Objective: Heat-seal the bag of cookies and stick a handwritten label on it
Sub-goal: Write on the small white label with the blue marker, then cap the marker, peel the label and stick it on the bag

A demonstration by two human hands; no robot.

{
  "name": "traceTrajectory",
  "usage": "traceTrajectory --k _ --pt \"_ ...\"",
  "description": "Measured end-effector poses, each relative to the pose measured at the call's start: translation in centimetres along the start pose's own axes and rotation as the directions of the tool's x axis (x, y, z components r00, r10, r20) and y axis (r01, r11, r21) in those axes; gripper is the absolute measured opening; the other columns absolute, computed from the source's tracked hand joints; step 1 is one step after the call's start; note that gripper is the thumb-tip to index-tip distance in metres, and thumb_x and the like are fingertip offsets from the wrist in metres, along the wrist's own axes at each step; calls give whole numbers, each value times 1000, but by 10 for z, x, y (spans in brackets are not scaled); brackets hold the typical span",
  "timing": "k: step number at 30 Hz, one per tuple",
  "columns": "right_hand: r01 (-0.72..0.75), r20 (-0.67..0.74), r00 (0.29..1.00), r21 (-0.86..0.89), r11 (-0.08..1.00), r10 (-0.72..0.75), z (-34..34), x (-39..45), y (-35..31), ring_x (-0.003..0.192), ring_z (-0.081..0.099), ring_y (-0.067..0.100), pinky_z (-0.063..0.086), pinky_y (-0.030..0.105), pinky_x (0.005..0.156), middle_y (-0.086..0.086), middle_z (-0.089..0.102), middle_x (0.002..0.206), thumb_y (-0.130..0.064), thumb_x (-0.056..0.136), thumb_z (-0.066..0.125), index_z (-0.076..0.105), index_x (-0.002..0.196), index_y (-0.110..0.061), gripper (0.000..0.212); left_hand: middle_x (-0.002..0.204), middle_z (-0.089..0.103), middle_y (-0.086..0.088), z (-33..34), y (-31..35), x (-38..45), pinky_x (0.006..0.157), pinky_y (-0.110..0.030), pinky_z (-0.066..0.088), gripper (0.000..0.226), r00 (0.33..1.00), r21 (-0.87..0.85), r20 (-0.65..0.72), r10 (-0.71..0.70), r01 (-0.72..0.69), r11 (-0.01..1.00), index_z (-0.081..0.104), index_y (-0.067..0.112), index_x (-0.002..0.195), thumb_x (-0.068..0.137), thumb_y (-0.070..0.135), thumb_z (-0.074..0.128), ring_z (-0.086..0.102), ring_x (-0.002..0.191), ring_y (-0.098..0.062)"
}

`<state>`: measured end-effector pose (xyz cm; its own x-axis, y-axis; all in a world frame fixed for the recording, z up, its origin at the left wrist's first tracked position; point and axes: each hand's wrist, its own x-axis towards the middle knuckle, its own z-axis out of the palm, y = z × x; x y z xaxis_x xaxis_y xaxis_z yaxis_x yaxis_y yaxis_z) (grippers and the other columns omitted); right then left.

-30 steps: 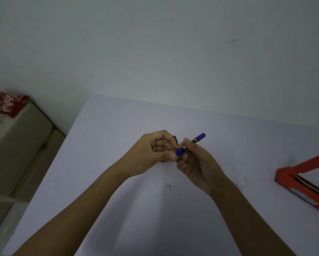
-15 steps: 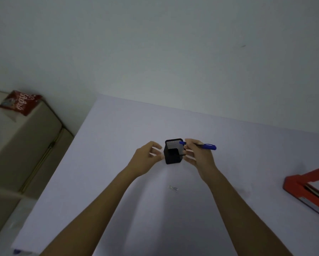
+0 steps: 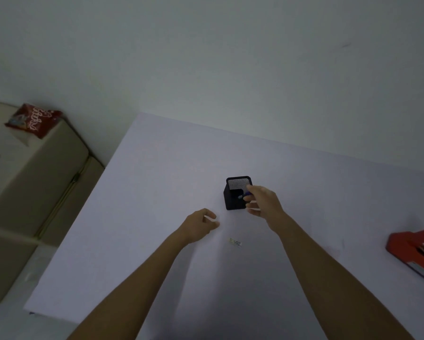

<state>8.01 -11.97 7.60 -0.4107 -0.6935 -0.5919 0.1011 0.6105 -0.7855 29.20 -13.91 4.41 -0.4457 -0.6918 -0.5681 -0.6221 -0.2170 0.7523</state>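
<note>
Blue pen (image 3: 243, 195) going into black mesh holder (image 3: 235, 193), right hand (image 3: 262, 201) pinching it; aim tip-down before releasing. Left hand (image 3: 201, 225) hovering loosely curled, holding nothing. Label (image 3: 235, 242) lying near, on table (image 3: 157, 192).

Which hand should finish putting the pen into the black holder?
The right hand: it already holds the blue pen at the black mesh holder. The left hand is nearer the person, holding nothing.
</note>
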Motion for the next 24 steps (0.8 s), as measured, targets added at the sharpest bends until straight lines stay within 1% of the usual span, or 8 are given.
traceTrajectory --k 2,4,6,8,12,16,20,24 --pt "44 -54 998 46 998 -41 -4 -5 4 67 62 19 55 32 63 10 70 90 -44 92 57 53 115 -20 33 97 62 -6 5 -1 3 68 -17 43 31 1000 4 10 -5 5 1000 57 12 116 92 31 60 58 83 -17" --pt "126 -241 963 26 992 -116 -6 -15 16 66 61 19 54 33 63 9 68 85 -42 94 54 47 120 -23 33 100 62 -6 9 -4 9 68 -19 43 32 1000 25 -1 -10 10 1000 58 12 116 92 32 60 58 85 -17" --pt "174 -370 899 -185 967 -233 -6 -27 44 65 59 18 49 31 64 2 64 73 -29 94 53 52 121 -17 30 107 63 -9 15 -7 14 73 -23 43 31 1000 55 -18 -21 22 998 58 11 116 93 32 59 58 90 -18" --pt "159 -254 919 -459 874 -301 -3 -38 88 64 56 16 45 30 64 1 61 71 -18 92 53 54 127 -15 34 114 63 -12 23 -11 21 79 -25 42 30 999 82 -22 -38 40 996 58 10 116 93 30 58 56 92 -18" --pt "142 106 990 -767 626 -95 5 -59 155 99 58 18 47 29 84 6 55 119 -21 95 47 18 152 -26 65 122 60 -14 40 -18 33 88 -27 43 31 997 108 -1 -73 73 991 57 7 118 94 26 57 54 96 -18" --pt "156 139 988 -838 522 -71 11 -65 164 104 54 19 48 28 86 6 48 124 -26 97 42 0 153 -29 70 130 54 -10 58 -23 40 88 -19 34 35 997 194 21 -71 65 979 53 8 127 96 25 54 51 118 -22" --pt "142 145 989 -868 476 -30 15 -64 162 109 54 22 49 33 90 8 45 130 -27 98 41 -5 153 -31 72 126 57 -12 71 -22 48 84 -20 37 32 999 265 9 -46 42 963 54 6 124 96 20 53 54 113 -23" --pt "140 160 987 -882 450 6 15 -62 161 113 52 24 47 36 92 9 41 135 -27 98 42 -10 152 -31 75 122 58 -16 83 -17 56 92 -28 42 29 1000 347 15 24 -28 937 56 3 121 93 13 55 55 111 -26"
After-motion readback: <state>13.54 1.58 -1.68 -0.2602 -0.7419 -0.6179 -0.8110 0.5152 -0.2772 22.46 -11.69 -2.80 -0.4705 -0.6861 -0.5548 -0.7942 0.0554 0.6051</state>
